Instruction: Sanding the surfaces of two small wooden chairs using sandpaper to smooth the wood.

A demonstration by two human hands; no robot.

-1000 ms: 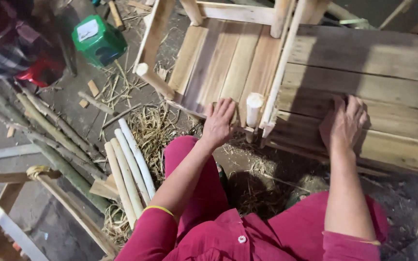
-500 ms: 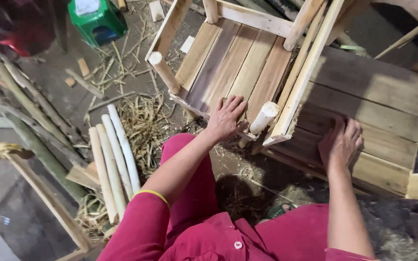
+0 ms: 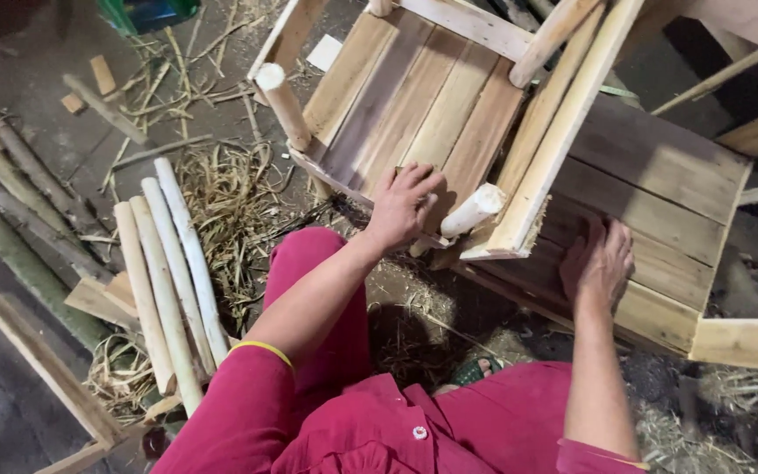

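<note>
A wooden chair frame lies tipped over in front of me, its slatted seat facing up and pale round legs sticking out. My left hand rests on the near edge of the slats, fingers curled over it beside a short round leg. My right hand lies flat, fingers spread, on a darker slatted panel to the right. I wear a red shirt and red trousers.
Three peeled pale poles lie on the ground at left beside rough bark-covered branches. Straw and shavings litter the floor. A green plastic stool shows at the top edge. Planks lie lower left.
The view has shifted down and right; the chair frame looks tilted further. My left hand has curled over the seat edge. My right hand stays flat on the darker panel.
</note>
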